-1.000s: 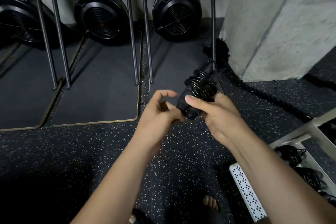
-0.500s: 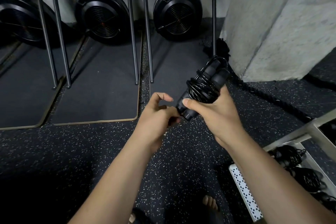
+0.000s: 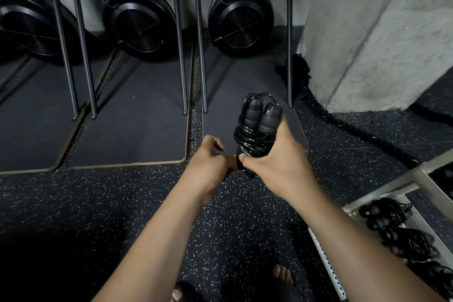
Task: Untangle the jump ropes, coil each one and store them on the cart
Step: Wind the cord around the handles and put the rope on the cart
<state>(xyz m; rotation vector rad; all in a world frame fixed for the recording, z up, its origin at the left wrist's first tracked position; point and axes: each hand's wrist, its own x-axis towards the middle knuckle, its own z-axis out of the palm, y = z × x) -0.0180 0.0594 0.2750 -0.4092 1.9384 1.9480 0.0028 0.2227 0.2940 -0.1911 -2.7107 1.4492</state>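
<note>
A black jump rope (image 3: 257, 130) is wound into a tight bundle around its two handles, which point up and away from me. My right hand (image 3: 277, 164) grips the lower part of this bundle, fingers curled round it. My left hand (image 3: 208, 169) sits just left of the bundle's bottom end, fingers curled and pinching at the rope there; the exact contact is hidden. At the lower right, several coiled black ropes (image 3: 402, 235) lie on the shelf of a pale metal cart (image 3: 421, 176).
Upright rowing machines with black fan wheels (image 3: 241, 19) and steel rails (image 3: 199, 37) stand on dark mats ahead. A thick black battle rope (image 3: 353, 130) runs along the speckled floor by a concrete pillar (image 3: 382, 32). My bare toes (image 3: 284, 274) show below.
The bundle has turned more upright and shifted slightly left, so the handle ends face up. My left hand has closed from spread fingers to a pinch at the bundle's bottom.
</note>
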